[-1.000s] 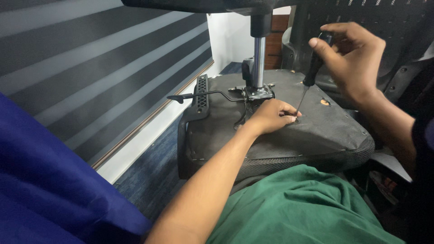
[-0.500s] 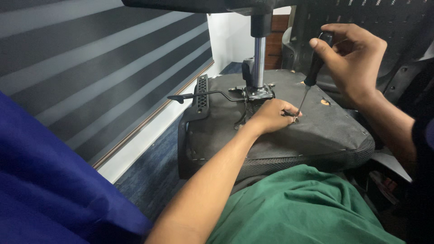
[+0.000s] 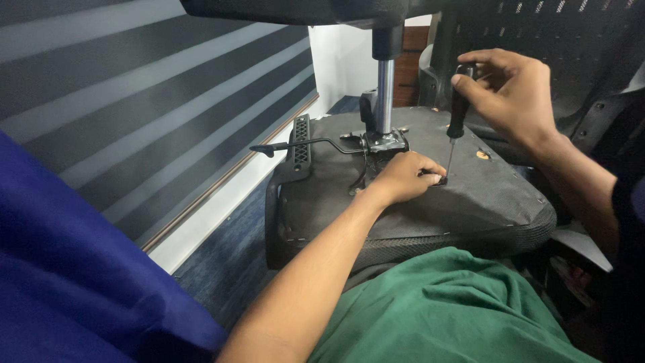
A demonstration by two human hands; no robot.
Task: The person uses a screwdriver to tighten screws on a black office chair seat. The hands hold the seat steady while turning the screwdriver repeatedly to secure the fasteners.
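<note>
Head view showed an upturned chair seat [image 3: 336, 202], underside up, so its fittings could be reached. The right hand [image 3: 514, 101] was wrapped around the black handle of a screwdriver [image 3: 457, 124], held upright with its tip down on the underside near the seat's middle. The left hand [image 3: 406, 176] lay on the underside, fingers pinched around something small at the tip, apparently steadying it. A metal column [image 3: 384, 94] rose just beside them, a lever [image 3: 306, 143] toward the left edge.

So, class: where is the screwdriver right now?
In the head view, the screwdriver stands upright right of centre, gripped by the right hand, its tip on the upturned chair seat beside the left hand.
</note>
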